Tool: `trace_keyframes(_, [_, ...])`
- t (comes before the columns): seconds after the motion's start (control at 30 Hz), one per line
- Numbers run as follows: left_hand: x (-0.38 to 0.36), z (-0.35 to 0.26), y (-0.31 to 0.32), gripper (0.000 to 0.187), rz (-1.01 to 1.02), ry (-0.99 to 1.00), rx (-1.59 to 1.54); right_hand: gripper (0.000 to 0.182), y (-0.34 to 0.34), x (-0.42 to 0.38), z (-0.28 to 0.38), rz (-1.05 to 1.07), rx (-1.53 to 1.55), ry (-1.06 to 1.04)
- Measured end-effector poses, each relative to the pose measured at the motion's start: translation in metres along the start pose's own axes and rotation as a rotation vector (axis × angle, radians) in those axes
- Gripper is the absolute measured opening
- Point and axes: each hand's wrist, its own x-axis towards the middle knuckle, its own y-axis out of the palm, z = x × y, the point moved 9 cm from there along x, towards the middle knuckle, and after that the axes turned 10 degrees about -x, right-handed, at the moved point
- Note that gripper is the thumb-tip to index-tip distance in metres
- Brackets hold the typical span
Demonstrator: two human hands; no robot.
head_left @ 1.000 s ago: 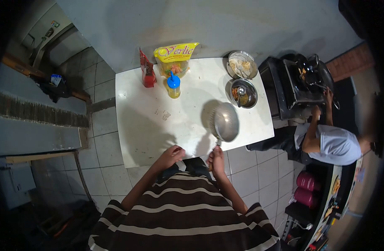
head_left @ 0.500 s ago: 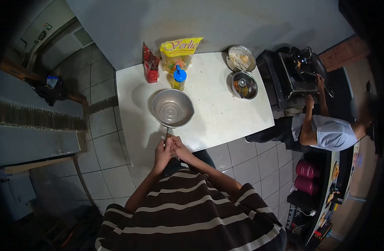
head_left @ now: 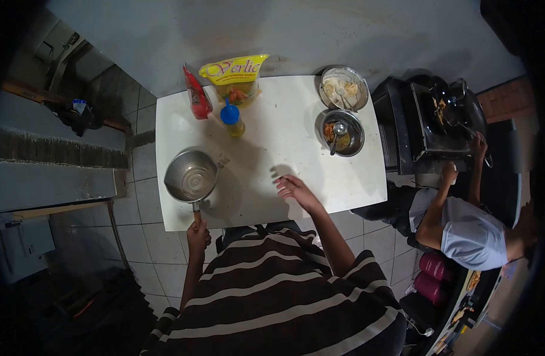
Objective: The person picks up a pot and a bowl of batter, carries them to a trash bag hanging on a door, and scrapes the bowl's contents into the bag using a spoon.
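Observation:
My left hand [head_left: 198, 235] is closed round the wooden handle of a grey metal saucepan [head_left: 192, 175], whose open top faces me over the left part of the white table [head_left: 249, 196]. Nothing is in the pan. Over the table's front part, my right hand [head_left: 293, 188] has its fingers apart and holds nothing. Behind the pan stands a small bottle of yellow oil with a blue lid [head_left: 231, 118]. A yellow cooking oil pouch [head_left: 235, 77] and a red packet [head_left: 196, 95] stand at the back edge.
Two metal bowls sit at the table's right: one with pale food [head_left: 344, 89], the other with chopped ingredients and a ladle [head_left: 342, 132]. Beyond it, a person in a light shirt [head_left: 471, 234] works at a stove [head_left: 439, 118]. A wall borders the table's back.
The saucepan has moved left with my left hand on its handle. My right hand has let go of the handle and moved right, its fingers now spread over the table.

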Motion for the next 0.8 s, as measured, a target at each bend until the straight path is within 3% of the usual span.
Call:
trace_keyframes(0.1, [-0.009,0.000,0.012,0.030,-0.052,0.020,-0.023,0.029,-0.043,0.013,0.016,-0.017,0.289,0.006])
trace_keyframes(0.17, [-0.022,-0.003,0.024,0.030,-0.084,0.011,-0.011,0.032,-0.075,0.038,0.032,-0.079,0.714,-0.064])
trace_keyframes(0.3, [-0.032,-0.001,0.033,0.031,-0.111,0.017,-0.034,0.037,-0.162,0.115,0.065,-0.371,1.219,-0.212])
trace_keyframes(0.37, [-0.037,-0.001,0.035,0.030,-0.118,0.020,-0.035,0.031,-0.197,0.142,0.081,-0.495,1.376,-0.213])
trace_keyframes(0.4, [-0.039,-0.001,0.036,0.030,-0.121,0.024,-0.034,0.031,-0.211,0.158,0.087,-0.493,1.384,-0.219])
trace_keyframes(0.47, [-0.040,0.001,0.033,0.030,-0.109,0.042,-0.051,0.031,-0.252,0.184,0.070,-0.773,1.290,-0.167])
trace_keyframes(0.57, [-0.044,0.003,0.032,0.031,-0.130,0.052,-0.084,0.027,-0.286,0.225,0.062,-0.729,1.324,-0.192])
trace_keyframes(0.8, [-0.046,0.008,0.031,0.028,-0.200,0.014,-0.119,0.013,-0.269,0.206,0.079,-1.045,1.303,-0.016])
